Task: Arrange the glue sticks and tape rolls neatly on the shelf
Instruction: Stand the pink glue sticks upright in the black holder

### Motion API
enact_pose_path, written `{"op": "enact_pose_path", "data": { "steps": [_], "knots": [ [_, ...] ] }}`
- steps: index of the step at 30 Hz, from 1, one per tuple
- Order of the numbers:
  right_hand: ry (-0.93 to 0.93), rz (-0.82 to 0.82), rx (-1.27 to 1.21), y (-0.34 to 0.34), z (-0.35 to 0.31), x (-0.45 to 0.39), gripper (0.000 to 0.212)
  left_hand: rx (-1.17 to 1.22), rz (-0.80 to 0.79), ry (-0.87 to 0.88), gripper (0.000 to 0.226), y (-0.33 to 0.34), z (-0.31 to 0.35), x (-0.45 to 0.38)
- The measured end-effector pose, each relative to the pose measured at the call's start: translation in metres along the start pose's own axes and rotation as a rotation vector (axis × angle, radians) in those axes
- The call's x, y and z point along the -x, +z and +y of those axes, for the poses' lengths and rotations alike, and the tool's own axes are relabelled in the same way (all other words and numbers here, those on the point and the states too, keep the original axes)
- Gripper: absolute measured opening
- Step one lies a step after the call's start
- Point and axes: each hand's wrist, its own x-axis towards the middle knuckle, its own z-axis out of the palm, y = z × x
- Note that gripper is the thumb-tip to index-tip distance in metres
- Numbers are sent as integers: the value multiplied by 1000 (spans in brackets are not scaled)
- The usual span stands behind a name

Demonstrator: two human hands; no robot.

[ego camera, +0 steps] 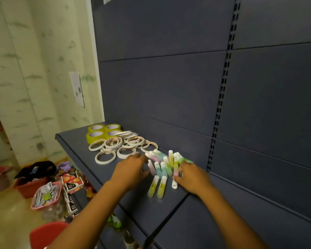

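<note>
Your left hand [131, 168] and right hand [192, 174] bracketed the glue sticks [164, 168], which lay in a loose heap mid-shelf [75, 141], long axes mostly running front to back, a few skewed. Left fingers lay extended against the heap's left edge, holding nothing. Right fingers curled at a pink-ended stick; whether they gripped it, I could not tell. Both hands sat equally near. White tape rolls [118, 146] lay scattered just left of the heap, yellow tape rolls [102, 132] grouped beyond; sweeping leftward would likely meet them.
</note>
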Motion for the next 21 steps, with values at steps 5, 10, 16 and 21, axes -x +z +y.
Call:
{"op": "enact_pose_path", "data": {
  "steps": [5, 10, 16, 21],
  "knots": [
    [70, 19, -2, 21, -6, -16, 43, 46, -40, 18, 38, 14, -16, -25],
    [172, 16, 25, 25, -18, -26, 43, 49, 1, 72, 37, 19, -41, -49],
    [338, 2, 26, 36, -35, -31, 31, 121, 12, 182, 34, 31, -77, -72],
    [446, 15, 8, 38, -46, -33, 33, 191, 22, 229, 28, 37, -104, -83]
  ]
}}
